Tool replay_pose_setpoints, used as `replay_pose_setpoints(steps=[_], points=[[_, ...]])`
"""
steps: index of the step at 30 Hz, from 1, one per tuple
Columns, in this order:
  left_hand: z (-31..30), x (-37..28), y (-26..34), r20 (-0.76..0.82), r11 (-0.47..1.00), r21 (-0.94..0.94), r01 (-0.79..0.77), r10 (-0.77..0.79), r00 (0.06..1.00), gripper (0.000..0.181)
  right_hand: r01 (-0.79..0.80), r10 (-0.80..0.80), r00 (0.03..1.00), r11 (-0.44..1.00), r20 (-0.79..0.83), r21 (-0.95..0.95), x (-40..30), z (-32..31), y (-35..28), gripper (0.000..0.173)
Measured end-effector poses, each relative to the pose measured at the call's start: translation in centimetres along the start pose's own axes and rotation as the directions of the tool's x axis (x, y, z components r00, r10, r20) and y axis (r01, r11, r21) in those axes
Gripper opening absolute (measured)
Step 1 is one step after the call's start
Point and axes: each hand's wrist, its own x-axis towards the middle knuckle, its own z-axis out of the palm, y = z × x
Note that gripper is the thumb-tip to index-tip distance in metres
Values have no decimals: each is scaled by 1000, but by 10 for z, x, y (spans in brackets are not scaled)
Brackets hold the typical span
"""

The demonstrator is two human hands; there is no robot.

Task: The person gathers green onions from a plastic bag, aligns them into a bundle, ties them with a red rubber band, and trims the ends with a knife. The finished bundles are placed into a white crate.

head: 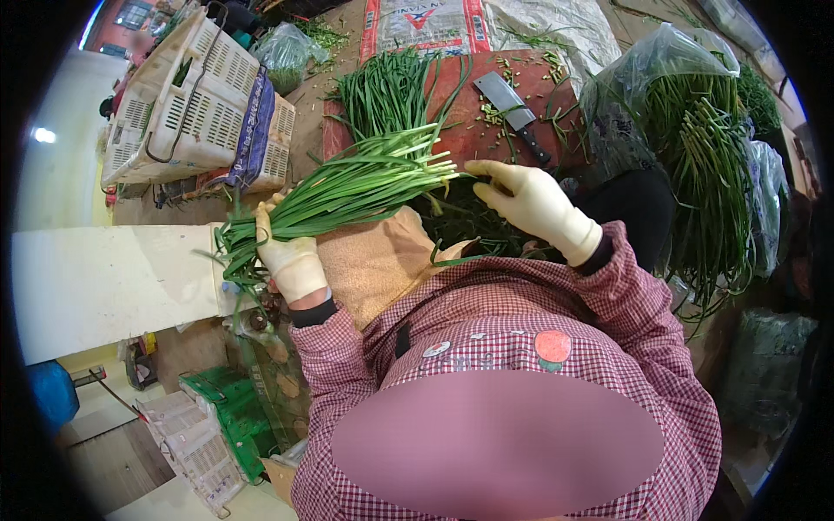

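My left hand (287, 257), in a pale rubber glove, grips a bundle of garlic chives (352, 189) by its leafy part. The white stem ends point right, towards my right hand (531, 202), which is gloved too. Its index finger and thumb are a little apart beside the stem ends. One thin green blade reaches these fingertips; whether they pinch it is unclear. Beyond the bundle, more chives (388, 91) lie on a red board (449, 81). A cleaver (505, 98) with a black handle rests on that board among cut stem pieces.
Plastic bags of chives (704, 143) stand at the right. White plastic crates (189, 98) are stacked at the upper left. Printed woven sacks (423, 26) lie behind the board. A tan cloth (365, 260) covers my lap, with loose greens (475, 215) beside it. Lower left stands a green crate (228, 417).
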Motion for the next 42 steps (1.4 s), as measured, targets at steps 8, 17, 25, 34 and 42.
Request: replay_pose_setpoints(steps=[8,17,25,34,42], points=[[26,-26,-31,153,999,-5,48,-46,987,17,-68,55,991,993,-124,-101,33,45,6,37],[-2,-14,-39,165,991,109,81,-98,981,10,-301,317,944,942,-97,145,28,33,26,30],[-9,-4,-9,52,983,-50,176,-173,983,11,-206,177,978,902,-109,-380,-10,-17,85,60],[-2,-4,-21,161,949,-66,309,-295,942,11,-90,51,988,958,147,273,33,19,56,71],[-29,10,21,-6,960,-135,247,-250,968,14,-366,329,930,871,164,327,15,-14,65,25]])
